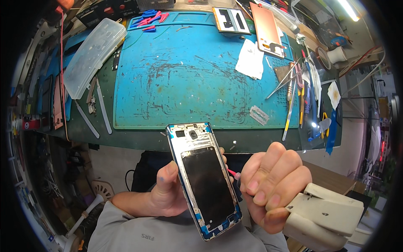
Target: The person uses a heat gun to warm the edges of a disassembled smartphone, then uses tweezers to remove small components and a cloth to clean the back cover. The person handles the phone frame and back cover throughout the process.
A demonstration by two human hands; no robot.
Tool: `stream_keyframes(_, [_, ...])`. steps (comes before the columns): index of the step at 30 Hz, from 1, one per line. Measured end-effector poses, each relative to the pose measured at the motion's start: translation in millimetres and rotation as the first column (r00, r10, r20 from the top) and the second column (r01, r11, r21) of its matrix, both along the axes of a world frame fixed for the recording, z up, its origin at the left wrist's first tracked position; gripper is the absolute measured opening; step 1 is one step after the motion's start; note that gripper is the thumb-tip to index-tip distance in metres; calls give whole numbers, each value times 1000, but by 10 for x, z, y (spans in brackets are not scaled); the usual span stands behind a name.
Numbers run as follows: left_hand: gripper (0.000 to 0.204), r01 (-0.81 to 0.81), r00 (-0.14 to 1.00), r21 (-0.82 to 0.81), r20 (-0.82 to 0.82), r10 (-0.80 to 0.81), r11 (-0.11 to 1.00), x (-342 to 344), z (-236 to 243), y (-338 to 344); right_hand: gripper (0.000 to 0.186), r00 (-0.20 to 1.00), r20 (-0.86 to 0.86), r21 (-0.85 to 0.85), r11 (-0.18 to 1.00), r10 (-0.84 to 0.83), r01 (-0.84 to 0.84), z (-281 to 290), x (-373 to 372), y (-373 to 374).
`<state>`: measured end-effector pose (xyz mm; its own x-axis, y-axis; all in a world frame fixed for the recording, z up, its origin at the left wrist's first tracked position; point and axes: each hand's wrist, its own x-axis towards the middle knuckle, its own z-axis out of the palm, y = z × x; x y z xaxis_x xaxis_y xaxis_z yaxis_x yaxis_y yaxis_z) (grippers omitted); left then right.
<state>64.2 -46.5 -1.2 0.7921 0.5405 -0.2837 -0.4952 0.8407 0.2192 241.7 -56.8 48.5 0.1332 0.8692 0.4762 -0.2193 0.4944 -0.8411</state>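
Note:
A phone frame (208,180) with no screen on it leans upright in my left hand (168,193). Its thumb presses one long edge, and fingertips show at the opposite edge. The frame has a black middle panel, a silvery border and blue patches at the corners. My right hand (277,180) is closed beside it, fingers curled round something mostly hidden. A thin pinkish-red tip (235,174) sticks out of this fist toward the phone frame. Behind the fist is a cream plastic body (325,216); whether tip and body are one tool I cannot tell.
A scratched blue work mat (180,84) covers the bench. On it lie a razor blade (259,115), a white wipe (250,59) and a copper-coloured phone panel (266,29). Tweezers and knives (289,98) crowd the right side. A clear plastic case (92,59) sits at left.

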Motion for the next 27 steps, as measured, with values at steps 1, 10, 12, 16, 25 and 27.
stream_keyframes(1, [109,-4,1000,-3,-9,4,1000,0,4,-3,27,1000,-6,2,1000,-1,1,1,-4,-3])
stream_keyframes(10, [114,-21,999,-39,-35,19,999,2,42,1,26,1000,1,0,1000,0,0,32,10,-48])
stream_keyframes(12, [115,-25,999,-37,-42,23,999,1,34,-4,26,1000,3,-10,1000,-4,4,39,9,-61])
stream_keyframes(16, [115,-46,999,-36,7,46,998,6,-8,-19,26,1000,7,-9,1000,-10,10,37,15,-73])
stream_keyframes(25, [116,8,1000,-87,-25,-10,996,-72,29,-18,38,962,-79,189,944,-261,272,0,219,80])
stream_keyframes(27, [125,-15,999,-95,-39,11,995,-97,62,-15,51,951,-97,210,928,-292,307,-7,310,118])
